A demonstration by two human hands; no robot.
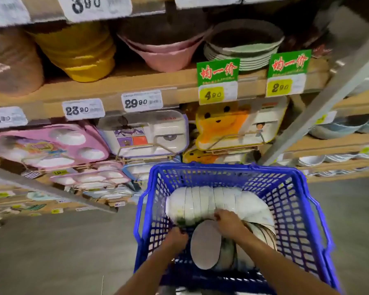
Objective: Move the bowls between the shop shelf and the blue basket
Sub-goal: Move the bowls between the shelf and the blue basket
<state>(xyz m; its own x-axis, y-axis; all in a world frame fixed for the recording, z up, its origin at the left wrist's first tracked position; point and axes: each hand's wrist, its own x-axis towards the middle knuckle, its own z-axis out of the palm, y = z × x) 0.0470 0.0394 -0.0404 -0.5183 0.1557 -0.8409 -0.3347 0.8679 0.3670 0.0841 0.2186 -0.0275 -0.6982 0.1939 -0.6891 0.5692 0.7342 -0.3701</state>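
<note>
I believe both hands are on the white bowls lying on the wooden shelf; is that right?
Not quite: the head view shows the white bowls lying in the blue basket, not on the shelf. The left hand and right hand are on them.

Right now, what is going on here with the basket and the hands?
A person reaches with both hands into the blue basket, which stands before the shop shelf. The left hand and the right hand both seem to grip a row of white bowls that lies on its side in the basket. A second stack of bowls lies nearer, its base toward the camera. Nothing is lifted clear of the basket.
</note>
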